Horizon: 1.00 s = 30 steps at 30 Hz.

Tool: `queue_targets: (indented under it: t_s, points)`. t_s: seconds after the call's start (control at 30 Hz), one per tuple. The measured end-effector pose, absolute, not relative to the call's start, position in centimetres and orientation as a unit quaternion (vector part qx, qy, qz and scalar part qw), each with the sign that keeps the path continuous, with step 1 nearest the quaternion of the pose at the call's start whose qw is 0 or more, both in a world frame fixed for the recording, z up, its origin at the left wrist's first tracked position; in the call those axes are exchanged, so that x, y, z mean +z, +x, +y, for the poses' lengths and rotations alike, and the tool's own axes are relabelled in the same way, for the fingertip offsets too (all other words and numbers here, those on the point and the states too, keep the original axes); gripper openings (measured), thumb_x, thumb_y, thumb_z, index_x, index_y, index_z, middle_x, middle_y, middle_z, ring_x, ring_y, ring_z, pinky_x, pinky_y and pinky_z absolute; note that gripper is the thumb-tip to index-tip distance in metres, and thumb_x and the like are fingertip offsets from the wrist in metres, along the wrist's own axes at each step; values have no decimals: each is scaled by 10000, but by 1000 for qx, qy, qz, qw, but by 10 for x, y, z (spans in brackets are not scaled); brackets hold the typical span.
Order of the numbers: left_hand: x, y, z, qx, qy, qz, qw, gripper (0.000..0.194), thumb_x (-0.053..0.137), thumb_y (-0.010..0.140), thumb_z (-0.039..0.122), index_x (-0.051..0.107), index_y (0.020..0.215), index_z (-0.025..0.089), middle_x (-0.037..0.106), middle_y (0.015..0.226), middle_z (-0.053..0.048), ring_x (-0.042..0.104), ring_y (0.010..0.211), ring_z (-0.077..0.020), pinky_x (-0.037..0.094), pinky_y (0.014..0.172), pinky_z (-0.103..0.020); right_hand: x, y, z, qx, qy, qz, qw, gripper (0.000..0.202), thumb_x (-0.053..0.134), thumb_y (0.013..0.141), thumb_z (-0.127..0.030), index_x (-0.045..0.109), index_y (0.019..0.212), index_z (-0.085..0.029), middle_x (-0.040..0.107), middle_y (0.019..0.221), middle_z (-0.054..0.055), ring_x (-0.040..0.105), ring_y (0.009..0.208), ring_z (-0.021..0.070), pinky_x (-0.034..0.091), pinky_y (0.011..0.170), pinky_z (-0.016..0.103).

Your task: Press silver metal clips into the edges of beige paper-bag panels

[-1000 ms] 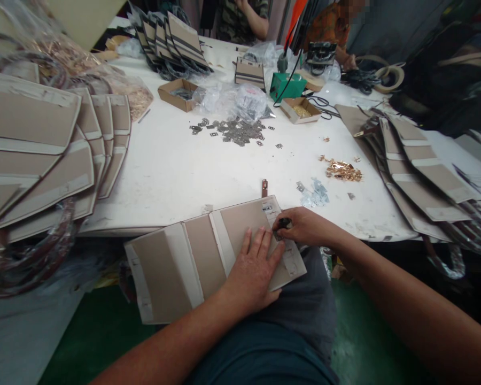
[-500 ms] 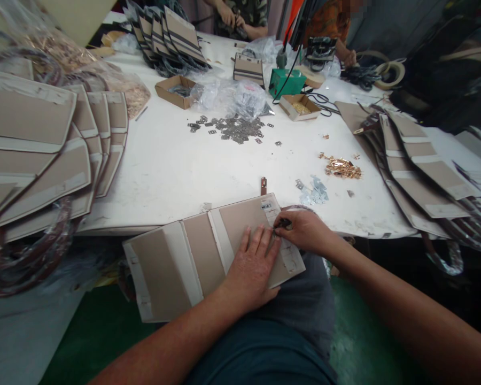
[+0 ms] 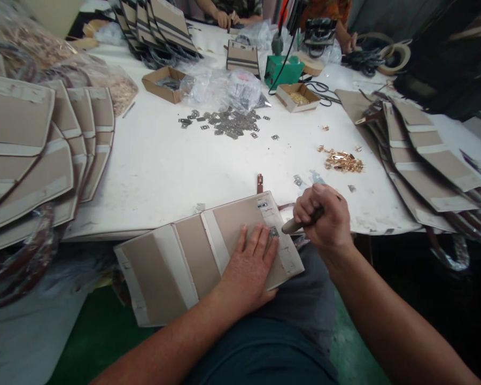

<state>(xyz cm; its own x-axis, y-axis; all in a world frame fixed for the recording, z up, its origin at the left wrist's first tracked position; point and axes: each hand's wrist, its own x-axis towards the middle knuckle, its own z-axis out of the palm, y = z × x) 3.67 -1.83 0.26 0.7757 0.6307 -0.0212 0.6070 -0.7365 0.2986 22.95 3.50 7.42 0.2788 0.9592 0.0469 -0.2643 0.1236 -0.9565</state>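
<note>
A beige panel with white strips (image 3: 195, 251) lies tilted across my lap and the table's front edge. My left hand (image 3: 246, 267) rests flat on it, fingers stretched out. Just beyond those fingertips a small square metal plate (image 3: 273, 231) sits on the panel's white end strip, and a second metal fitting (image 3: 262, 204) is near the far corner. My right hand (image 3: 323, 214) is closed around a dark tool with a thick rounded end (image 3: 292, 226), which points at the plate. A brown strap with a metal end (image 3: 260, 183) sticks out past the panel.
Grey metal plates (image 3: 233, 124) and gold-coloured clips (image 3: 343, 161) lie in piles on the white table (image 3: 164, 176). Stacked panels stand left (image 3: 20, 115) and right (image 3: 420, 144). Farther back are small cardboard boxes (image 3: 297, 99), a green device (image 3: 284, 71) and co-workers' hands (image 3: 224, 20).
My right hand has lifted off the panel and turned, bringing the tool's thick end toward the plate. The plate now shows beside my left fingers, which stay on the panel.
</note>
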Motion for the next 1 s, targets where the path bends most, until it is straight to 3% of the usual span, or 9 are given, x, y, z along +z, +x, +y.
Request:
queue_targets:
  t_s: [0.23,0.47,0.77,1.0]
  points:
    - [-1,37,-17,42,932,328,147,1092,702,832,705,300,1648,102,181,1740,-268,92,1637,-418,-93,1305,-628,40,235,51,498,-435,-270,700,554,723,835,-497,278,645,-229,251,542,-93,247,401,73,305,388,218]
    - [-2,36,-16,44,932,323,159,1080,685,856,686,266,1660,101,174,1746,-255,71,1640,-416,-100,1304,-631,56,235,51,476,-426,-286,714,547,727,842,-469,286,626,-228,252,526,-90,242,394,71,293,377,216]
    - [-4,35,-16,52,931,322,164,1086,729,828,653,292,1640,80,190,1735,-277,55,1640,-420,-88,1304,-622,53,198,31,423,-397,-437,687,445,719,941,-373,488,594,-217,415,519,-55,402,407,97,333,411,259]
    - [-3,33,-21,71,915,351,184,1131,808,758,633,311,1643,134,215,1734,-254,93,1633,-430,-69,1303,-641,50,194,24,353,-398,-531,660,443,665,988,-294,486,590,-220,461,529,-39,440,438,114,355,435,283]
